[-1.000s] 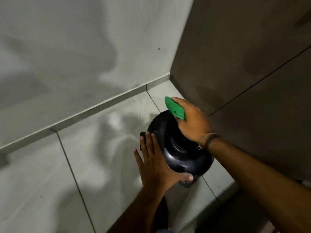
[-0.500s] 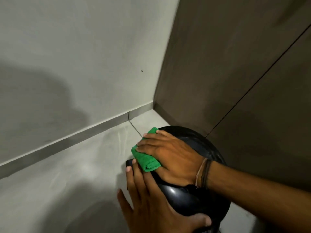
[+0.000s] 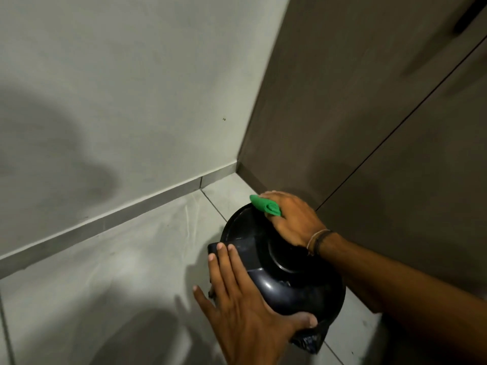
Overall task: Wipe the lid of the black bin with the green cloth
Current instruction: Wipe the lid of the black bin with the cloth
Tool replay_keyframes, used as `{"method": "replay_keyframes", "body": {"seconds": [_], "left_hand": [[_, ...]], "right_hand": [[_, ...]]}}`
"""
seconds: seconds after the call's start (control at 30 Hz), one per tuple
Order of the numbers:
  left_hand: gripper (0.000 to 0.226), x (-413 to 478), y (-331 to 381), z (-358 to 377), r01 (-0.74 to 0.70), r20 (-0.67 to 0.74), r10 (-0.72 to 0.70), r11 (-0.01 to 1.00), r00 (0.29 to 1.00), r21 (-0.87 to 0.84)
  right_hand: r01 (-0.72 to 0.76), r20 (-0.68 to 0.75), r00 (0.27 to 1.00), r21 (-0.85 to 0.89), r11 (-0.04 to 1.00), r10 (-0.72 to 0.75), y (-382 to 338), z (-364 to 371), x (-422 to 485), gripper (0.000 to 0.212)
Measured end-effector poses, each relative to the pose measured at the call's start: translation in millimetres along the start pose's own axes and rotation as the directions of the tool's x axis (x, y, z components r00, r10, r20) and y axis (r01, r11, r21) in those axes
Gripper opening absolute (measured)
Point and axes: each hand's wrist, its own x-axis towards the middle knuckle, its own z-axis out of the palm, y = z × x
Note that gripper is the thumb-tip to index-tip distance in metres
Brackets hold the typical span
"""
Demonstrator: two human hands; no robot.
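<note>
The right hand point(image 3: 292, 219) swept the green cloth point(image 3: 264, 206) across the lid point(image 3: 250, 233), from its left side back to its far rim.

One black bin point(image 3: 330, 302), one lid point(image 3: 286, 255) on top, one green cloth point(image 3: 264, 205), one left hand point(image 3: 245, 306), one right hand point(image 3: 292, 217), two thin bands point(image 3: 320, 239) on one wrist, one grey wall point(image 3: 131, 88), one brown wall point(image 3: 355, 114), one floor point(image 3: 118, 259)
</note>
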Motion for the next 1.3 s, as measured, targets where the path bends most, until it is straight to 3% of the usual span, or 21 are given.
{"method": "replay_keyframes", "body": {"seconds": [0.17,0.27,0.43,0.6,0.73,0.87,0.93,1.03,1.07,1.13,1.2,1.3], "left_hand": [[0.189,-4,-3,-1,-0.01,-0.001,0.01,1.0,1.0,0.007],[0.188,-7,-2,-5,-0.017,-0.002,0.017,1.0,1.0,0.027],[0.19,-11,1,-8,-0.028,0.0,0.028,0.998,1.0,0.056],[0.191,-10,1,-7,-0.042,-0.011,0.043,0.996,0.999,0.083],[0.193,-9,-1,-3,-0.061,-0.029,0.064,0.994,0.998,0.093],[0.193,-10,0,0,-0.082,-0.034,0.087,0.99,0.996,0.118],[0.194,-8,0,-1,-0.075,-0.014,0.078,0.989,0.997,0.125],[0.196,-3,-4,-7,-0.103,0.05,0.097,0.984,0.994,0.148],[0.198,0,-5,-9,-0.12,0.069,0.111,0.98,0.991,0.157],[0.201,9,-9,-20,-0.156,0.12,0.135,0.971,0.983,0.183],[0.203,19,-11,-30,-0.193,0.173,0.157,0.957,0.972,0.215],[0.208,27,-14,-38,-0.184,0.194,0.14,0.955,0.971,0.233]], "right_hand": [[-0.219,-0.059,0.973,0.039,0.975,0.221,9,3,-13,0.048],[-0.409,-0.071,0.907,0.074,0.909,0.414,24,-1,-29,0.048],[-0.607,-0.098,0.79,0.015,0.795,0.605,36,-3,-70,0.045],[-0.715,-0.098,0.698,-0.045,0.697,0.709,13,-10,-121,0.04],[-0.744,-0.066,0.668,-0.055,0.666,0.741,-18,-8,-162,0.034],[-0.769,0.048,0.638,0.077,0.634,0.768,-35,-10,-199,0.025],[-0.81,0.189,0.567,0.305,0.502,0.801,-31,-20,-211,0.019],[-0.714,0.447,0.464,0.7,0.024,0.765,-19,-48,-225,0.021],[-0.653,0.454,0.447,0.755,-0.066,0.771,-13,-59,-229,0.023],[-0.587,0.339,0.445,0.809,-0.016,0.829,5,-79,-224,0.023],[-0.574,0.185,0.468,0.807,0.138,0.864,19,-96,-210,0.021],[-0.605,0.0,0.57,0.677,0.42,0.821,17,-86,-177,0.022]]}}
